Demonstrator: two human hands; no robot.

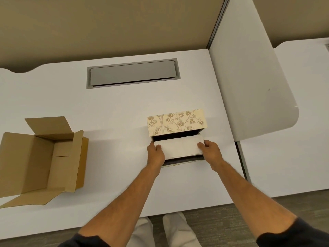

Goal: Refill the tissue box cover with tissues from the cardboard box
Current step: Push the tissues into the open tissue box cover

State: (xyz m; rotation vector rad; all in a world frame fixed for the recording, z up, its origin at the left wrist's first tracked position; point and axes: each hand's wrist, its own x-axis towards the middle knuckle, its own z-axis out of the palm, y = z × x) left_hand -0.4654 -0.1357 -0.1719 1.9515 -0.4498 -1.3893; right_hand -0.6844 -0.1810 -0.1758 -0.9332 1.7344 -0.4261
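A cream tissue box cover point(176, 124) with a brown leaf pattern lies on the white desk point(114, 107), its dark open side facing me. A white stack of tissues point(179, 147) sits in that opening, held at both ends. My left hand point(156, 154) grips the stack's left end and my right hand point(211, 152) grips its right end, thumbs on top. The brown cardboard box point(41, 161) stands at the left of the desk with its flaps open, and no tissues show inside it.
A grey cable hatch point(132, 73) is set into the desk behind the cover. A white divider panel point(249, 82) rises along the desk's right side, close to the cover. The desk's front edge runs just above my legs.
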